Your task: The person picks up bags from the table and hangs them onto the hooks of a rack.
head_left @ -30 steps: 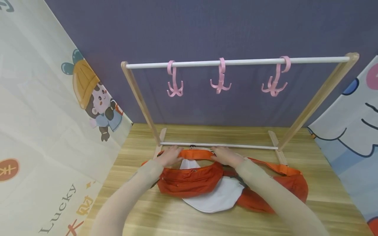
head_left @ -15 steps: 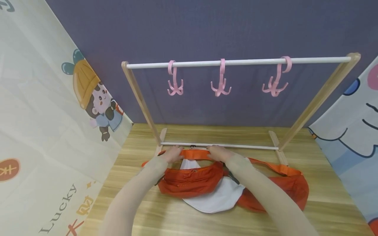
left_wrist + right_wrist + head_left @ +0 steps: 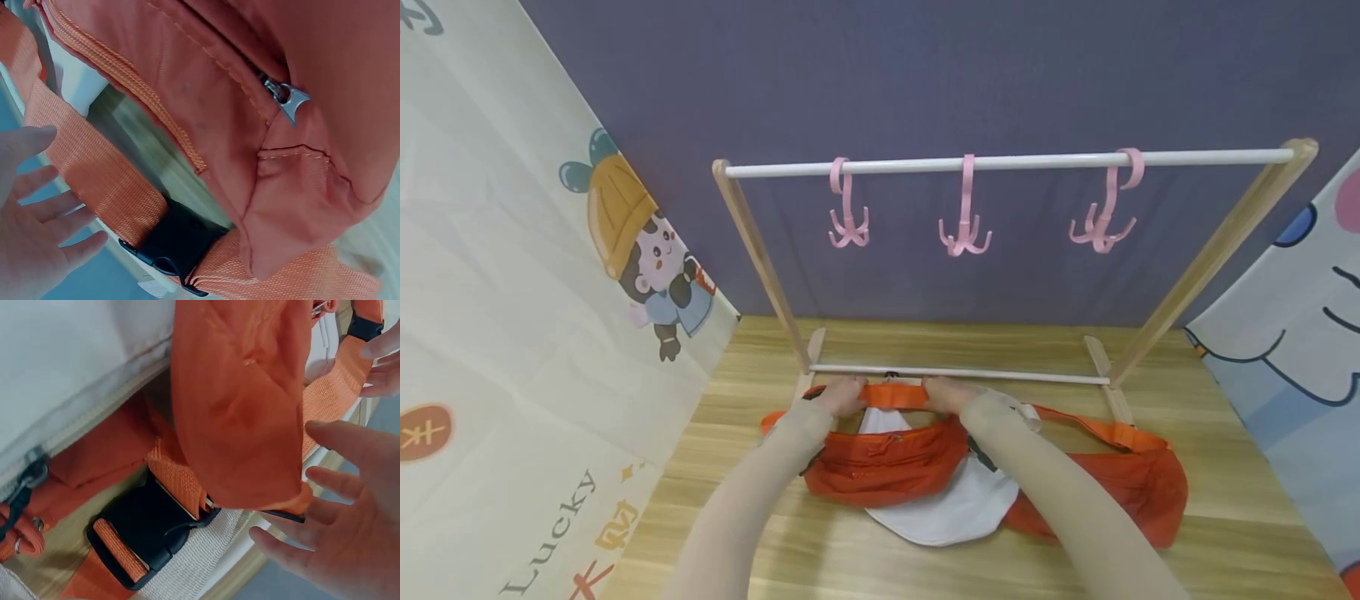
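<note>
A red-orange waist bag (image 3: 887, 475) lies at the front, its orange strap (image 3: 892, 396) looped out behind it. My left hand (image 3: 846, 396) is at the strap's left part; in the left wrist view its fingers are spread and fairly straight along the strap's edge, near a black buckle (image 3: 178, 240). My right hand (image 3: 946, 395) is at the strap's right part; the right wrist view has its extended fingers (image 3: 281, 550) beside the bag's orange end. Under this bag sits a white bag (image 3: 940, 521), partly hidden. To the right lies another red-orange bag (image 3: 1146, 492), partly behind my right forearm.
Behind the bags stands a rack with wooden legs and a white top rail (image 3: 1037, 162). Three pink hooks hang from the rail, the middle hook (image 3: 966, 221) between the other two. The rack's low white bar (image 3: 1000, 374) runs just beyond my hands, above the wooden tabletop (image 3: 842, 558).
Both hands have come slightly closer together along the strap, the right moving left and the left moving right. The middle pink hook has turned a little. The bags lie almost as before.
</note>
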`<act>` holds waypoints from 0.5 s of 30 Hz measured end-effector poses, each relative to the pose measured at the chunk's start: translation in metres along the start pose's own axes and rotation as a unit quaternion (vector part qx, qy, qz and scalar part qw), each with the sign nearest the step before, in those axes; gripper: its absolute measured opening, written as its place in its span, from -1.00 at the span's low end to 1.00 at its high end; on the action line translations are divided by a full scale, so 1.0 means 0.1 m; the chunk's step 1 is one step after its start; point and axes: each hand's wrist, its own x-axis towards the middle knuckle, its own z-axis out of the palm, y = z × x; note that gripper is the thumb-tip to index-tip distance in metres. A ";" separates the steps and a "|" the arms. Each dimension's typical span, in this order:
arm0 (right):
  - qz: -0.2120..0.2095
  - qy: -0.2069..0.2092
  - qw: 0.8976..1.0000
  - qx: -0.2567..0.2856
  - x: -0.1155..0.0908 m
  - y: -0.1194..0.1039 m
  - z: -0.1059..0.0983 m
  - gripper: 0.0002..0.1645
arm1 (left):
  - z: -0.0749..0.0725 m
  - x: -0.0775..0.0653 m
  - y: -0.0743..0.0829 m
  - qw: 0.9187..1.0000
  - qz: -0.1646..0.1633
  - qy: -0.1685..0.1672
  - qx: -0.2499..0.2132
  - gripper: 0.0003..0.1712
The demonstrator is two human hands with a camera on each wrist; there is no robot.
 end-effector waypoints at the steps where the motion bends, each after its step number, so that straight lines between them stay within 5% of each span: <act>1: -0.010 0.004 1.000 -0.006 0.00 0.02 0.02 -0.63 | 0.13 0.07 -0.08 1.000 -0.013 -0.019 -0.011 -0.43; 2: 0.002 0.001 0.999 0.033 -0.13 -0.07 -0.08 -0.70 | 0.13 0.08 -0.09 0.999 -0.017 -0.032 -0.025 -0.42; 3: 0.032 0.044 0.997 0.054 -0.20 -0.08 -0.10 -0.78 | 0.28 0.13 -0.18 0.999 -0.011 -0.026 -0.028 -0.41; 6: -0.029 0.079 0.996 0.038 0.10 0.25 0.21 -0.81 | 0.27 0.12 -0.21 0.997 -0.023 -0.051 -0.061 -0.41; 8: -0.016 0.068 0.997 0.043 0.34 0.42 0.39 -0.81 | 0.51 0.21 -0.35 0.999 0.000 -0.017 -0.049 -0.51; 13: 0.024 0.042 0.997 0.052 0.52 0.49 0.48 -0.77 | 0.69 0.27 -0.48 0.999 0.014 0.008 -0.030 -0.81; 15: 0.009 0.063 0.997 0.040 0.59 0.54 0.55 -0.75 | 0.62 0.26 -0.47 0.999 0.003 -0.018 -0.047 -0.86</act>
